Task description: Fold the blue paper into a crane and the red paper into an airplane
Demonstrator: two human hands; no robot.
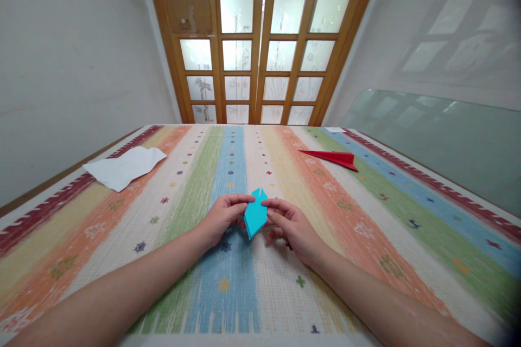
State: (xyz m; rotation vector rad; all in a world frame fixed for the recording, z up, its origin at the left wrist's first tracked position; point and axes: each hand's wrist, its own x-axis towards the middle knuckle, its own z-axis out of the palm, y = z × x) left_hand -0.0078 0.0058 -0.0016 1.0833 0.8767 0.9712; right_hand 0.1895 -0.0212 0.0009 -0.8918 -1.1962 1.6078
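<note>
A folded piece of blue origami paper (pixel 256 216) is held up just above the striped tablecloth, near the middle of the view. It has a long diamond shape, with a slit at its top point and layered edges at the lower left. My left hand (pixel 228 218) pinches its left edge between thumb and fingers. On the opposite edge, my right hand (pixel 291 226) grips the paper with thumb and index finger, its other fingers curled underneath. Parts of the fingers behind the paper are hidden.
A red paper plane (pixel 331 158) lies at the right on the striped tablecloth (pixel 280 282). Toward the left edge rests a creased white sheet (pixel 124 168). Beyond the table stand wooden doors (pixel 260 54) with glass panes, with walls on both sides.
</note>
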